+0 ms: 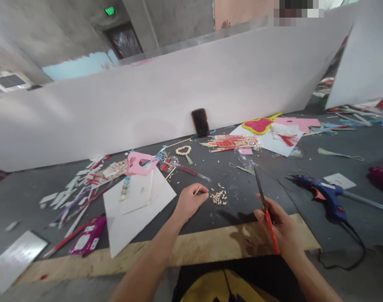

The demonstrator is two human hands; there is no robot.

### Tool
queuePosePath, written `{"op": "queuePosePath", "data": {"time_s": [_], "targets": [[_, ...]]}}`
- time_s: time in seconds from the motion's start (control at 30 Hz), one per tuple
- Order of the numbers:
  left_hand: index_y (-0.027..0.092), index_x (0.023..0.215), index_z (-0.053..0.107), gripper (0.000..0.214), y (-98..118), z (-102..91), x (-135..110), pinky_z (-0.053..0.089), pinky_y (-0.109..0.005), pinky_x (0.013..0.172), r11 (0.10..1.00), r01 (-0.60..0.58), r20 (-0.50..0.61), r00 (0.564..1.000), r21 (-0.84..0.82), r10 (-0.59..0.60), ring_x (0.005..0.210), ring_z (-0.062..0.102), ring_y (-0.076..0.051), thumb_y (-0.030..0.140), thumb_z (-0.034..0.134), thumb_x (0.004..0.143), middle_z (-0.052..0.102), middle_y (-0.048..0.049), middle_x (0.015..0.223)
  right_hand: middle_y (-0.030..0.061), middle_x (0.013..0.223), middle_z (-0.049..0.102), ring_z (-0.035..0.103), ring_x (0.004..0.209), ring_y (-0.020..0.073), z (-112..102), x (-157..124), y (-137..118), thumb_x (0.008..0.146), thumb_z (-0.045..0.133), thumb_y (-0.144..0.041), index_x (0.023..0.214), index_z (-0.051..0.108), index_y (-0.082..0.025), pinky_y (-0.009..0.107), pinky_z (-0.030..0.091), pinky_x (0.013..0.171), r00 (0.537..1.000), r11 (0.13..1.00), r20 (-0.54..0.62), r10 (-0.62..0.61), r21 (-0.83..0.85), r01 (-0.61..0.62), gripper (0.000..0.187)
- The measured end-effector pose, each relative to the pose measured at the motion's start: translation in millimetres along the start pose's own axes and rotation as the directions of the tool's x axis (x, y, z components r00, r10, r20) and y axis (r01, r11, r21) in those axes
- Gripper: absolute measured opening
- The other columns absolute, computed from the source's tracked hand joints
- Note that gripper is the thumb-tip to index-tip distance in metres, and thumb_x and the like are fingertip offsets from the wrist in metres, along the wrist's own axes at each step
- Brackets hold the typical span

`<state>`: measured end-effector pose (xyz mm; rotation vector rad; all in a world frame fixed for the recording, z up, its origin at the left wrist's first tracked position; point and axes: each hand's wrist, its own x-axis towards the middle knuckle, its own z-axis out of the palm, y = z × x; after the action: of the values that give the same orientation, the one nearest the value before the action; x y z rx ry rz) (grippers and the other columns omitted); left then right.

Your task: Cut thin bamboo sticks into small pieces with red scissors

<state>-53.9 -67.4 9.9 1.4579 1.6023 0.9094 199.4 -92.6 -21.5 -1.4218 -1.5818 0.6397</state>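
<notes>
My left hand (188,203) rests on the dark table with its fingers closed on a short, thin wooden stick (196,191). Just right of those fingertips lies a pile of small cut wooden pieces (219,197). My right hand (284,224) is wrapped round a pair of scissors (271,231) with red handles, held above the table's front edge. Their dark blades point away from me, apart from the stick; how far they are spread is hard to tell. Beyond the pile lies a pale green tassel (246,170).
A blue glue gun (328,195) with a cord lies at right. Bundled red-and-wood sticks (232,142), a phone (200,122) and a bead bracelet (183,150) are near the white partition (153,109). At left are white paper (114,222), pink cutouts (136,165) and a purple packet (89,235).
</notes>
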Motion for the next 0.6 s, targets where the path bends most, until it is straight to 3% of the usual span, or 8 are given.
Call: {"op": "queuePosePath", "data": {"time_s": [0.17, 0.33, 0.5, 0.6], "targets": [[0.020, 0.080, 0.068, 0.012, -10.8, 4.0, 17.4, 0.044, -0.026, 0.070, 0.982, -0.076, 0.104, 0.993, 0.172, 0.059, 0.075, 0.061, -0.017, 0.019, 0.062, 0.070, 0.070, -0.0004, 0.079, 0.0003, 0.070, 0.061, 0.056, 0.056, 0.0130, 2.3, -3.9, 5.9, 0.077, 0.059, -0.043, 0.113, 0.057, -0.019, 0.024, 0.046, 0.049, 0.998, 0.985, -0.026, 0.049, 0.164, -0.044, 0.043], [0.023, 0.084, 0.069, 0.013, -1.2, 17.5, 10.8, 0.042, -0.027, 0.079, 0.947, -0.169, 0.167, 0.978, 0.274, 0.127, 0.088, 0.060, -0.019, 0.022, 0.059, 0.076, 0.066, -0.0024, 0.090, -0.0010, 0.067, 0.056, 0.049, 0.050, 0.0108, 1.7, -9.9, 8.7, 0.079, 0.059, -0.039, 0.115, 0.054, -0.020, 0.023, 0.041, 0.044, 1.000, 0.981, -0.016, 0.006, 0.192, -0.003, 0.041], [0.025, 0.087, 0.068, 0.015, 4.9, 30.3, 3.1, 0.041, -0.025, 0.071, 0.789, -0.280, 0.280, 0.949, 0.546, 0.143, 0.086, 0.059, -0.018, 0.025, 0.053, 0.084, 0.061, -0.0029, 0.097, -0.0013, 0.068, 0.056, 0.051, 0.054, 0.0115, 4.0, -11.7, 14.8, 0.078, 0.060, -0.038, 0.114, 0.054, -0.020, 0.023, 0.044, 0.049, 0.999, 0.990, -0.025, -0.031, 0.134, 0.034, 0.041], [0.024, 0.086, 0.066, 0.015, 4.1, 33.4, 3.5, 0.039, -0.025, 0.067, 0.752, -0.281, 0.283, 0.950, 0.597, 0.131, 0.084, 0.059, -0.018, 0.023, 0.051, 0.085, 0.060, -0.0034, 0.094, -0.0005, 0.069, 0.058, 0.053, 0.056, 0.0120, 3.6, -13.5, 14.2, 0.077, 0.061, -0.039, 0.113, 0.056, -0.021, 0.023, 0.046, 0.051, 0.999, 0.995, 0.005, -0.033, 0.093, 0.032, 0.041]]}}
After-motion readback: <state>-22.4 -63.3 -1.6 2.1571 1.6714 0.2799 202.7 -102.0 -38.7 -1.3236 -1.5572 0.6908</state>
